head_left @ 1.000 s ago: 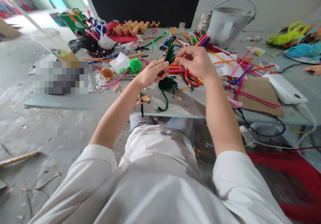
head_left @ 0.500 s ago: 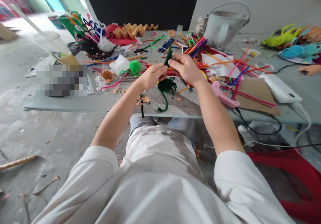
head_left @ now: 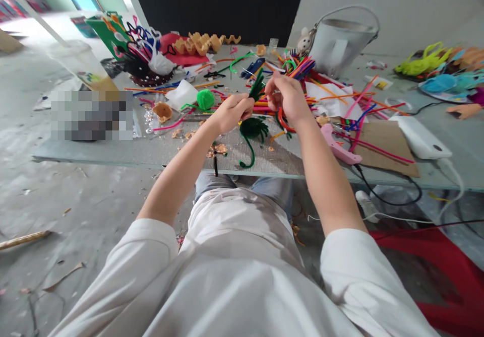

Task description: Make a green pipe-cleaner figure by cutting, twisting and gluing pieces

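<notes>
My left hand (head_left: 232,113) grips the lower end of a dark green pipe cleaner bundle (head_left: 257,86), whose fuzzy tip sticks up above my fingers. My right hand (head_left: 287,99) is raised just to the right of that bundle, its fingertips pinched together; anything thin between them is too small to see. Below my hands, a dark green pipe cleaner piece (head_left: 252,128) with a curled stem lies on the grey table (head_left: 272,158). A green yarn ball (head_left: 205,99) sits left of my left hand. Neither hand touches these.
Loose coloured pipe cleaners cover the table's far and right parts. Around them are egg carton pieces (head_left: 200,44), a metal pail (head_left: 342,42), pink plastic scissors (head_left: 336,144), a cardboard sheet (head_left: 385,148) and a white power bank (head_left: 419,136). A red chair (head_left: 434,271) stands at lower right.
My right hand has risen and moved slightly right, its fingertips drawing away from the green bundle. My left hand still holds the bundle. The whole view has shifted slightly.
</notes>
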`<state>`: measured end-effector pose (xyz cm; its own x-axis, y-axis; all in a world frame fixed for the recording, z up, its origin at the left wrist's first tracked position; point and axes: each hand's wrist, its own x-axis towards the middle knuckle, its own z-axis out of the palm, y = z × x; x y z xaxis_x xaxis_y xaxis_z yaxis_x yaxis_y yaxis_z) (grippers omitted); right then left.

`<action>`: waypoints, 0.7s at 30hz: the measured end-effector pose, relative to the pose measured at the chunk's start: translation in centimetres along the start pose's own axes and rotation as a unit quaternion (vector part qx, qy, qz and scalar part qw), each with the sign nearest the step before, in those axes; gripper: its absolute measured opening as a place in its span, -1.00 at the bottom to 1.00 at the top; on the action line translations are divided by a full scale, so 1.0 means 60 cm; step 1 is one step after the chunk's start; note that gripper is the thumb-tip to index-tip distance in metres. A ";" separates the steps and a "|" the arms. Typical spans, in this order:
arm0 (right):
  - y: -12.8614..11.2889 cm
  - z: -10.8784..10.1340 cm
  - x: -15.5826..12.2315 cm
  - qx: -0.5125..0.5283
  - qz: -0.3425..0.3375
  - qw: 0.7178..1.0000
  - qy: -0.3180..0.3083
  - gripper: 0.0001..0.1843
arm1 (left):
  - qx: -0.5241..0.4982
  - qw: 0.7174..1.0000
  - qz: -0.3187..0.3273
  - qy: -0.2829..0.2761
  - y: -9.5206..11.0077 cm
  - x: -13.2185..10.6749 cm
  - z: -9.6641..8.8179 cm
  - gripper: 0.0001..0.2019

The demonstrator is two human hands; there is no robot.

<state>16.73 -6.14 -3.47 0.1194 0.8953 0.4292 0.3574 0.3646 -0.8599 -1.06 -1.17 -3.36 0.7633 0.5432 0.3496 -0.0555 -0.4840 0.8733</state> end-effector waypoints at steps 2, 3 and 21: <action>-0.004 0.002 -0.006 -0.005 -0.006 0.999 -0.032 -0.26 | -0.015 1.000 -0.005 0.008 -0.003 0.000 0.000 -0.61; -0.007 0.004 -0.009 -0.009 -0.014 0.999 -0.047 -0.26 | -0.018 1.000 -0.010 0.010 -0.004 0.001 0.000 -0.61; -0.024 -0.023 -0.025 -0.097 -0.093 0.991 -0.024 -0.80 | -0.130 0.987 -0.083 -0.051 0.022 -0.008 -0.008 -0.60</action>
<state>17.30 -8.35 -2.52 -0.0078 0.8306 0.5568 0.5416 0.4716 -0.6959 -1.80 -1.72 -2.19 0.8360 0.5221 0.1691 -0.0763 -0.1946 0.9779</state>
